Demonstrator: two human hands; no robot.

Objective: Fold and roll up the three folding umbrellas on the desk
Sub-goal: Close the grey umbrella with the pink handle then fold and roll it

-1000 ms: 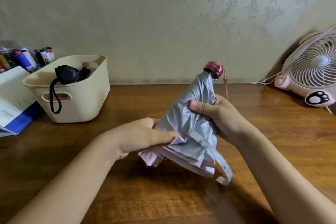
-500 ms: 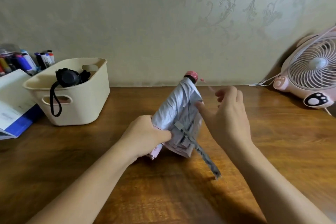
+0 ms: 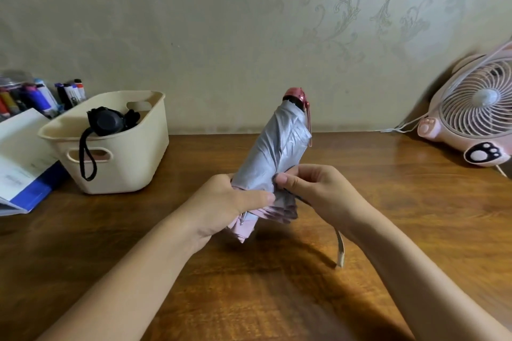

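The umbrella (image 3: 277, 152) is creased silvery cloth with a dull sheen, its cap (image 3: 296, 93) glossy pink plastic. The desk (image 3: 415, 202) is polished, grained wood. The basket (image 3: 130, 169) is matt cream plastic, the fan (image 3: 443, 133) smooth pink plastic.

**A study corner in a home**

This looks like a room in a home, set up as a small study corner. A dark wooden desk (image 3: 388, 202) stands against a wall (image 3: 221, 22) covered in cream wallpaper with raised floral scrolls. On the far right sits a pink desk fan (image 3: 476, 116) with a paw print on its base. On the far left are a cream plastic basket (image 3: 124, 163), a cluster of marker pens (image 3: 69, 91) and a blue-edged paper folder (image 3: 22, 158).
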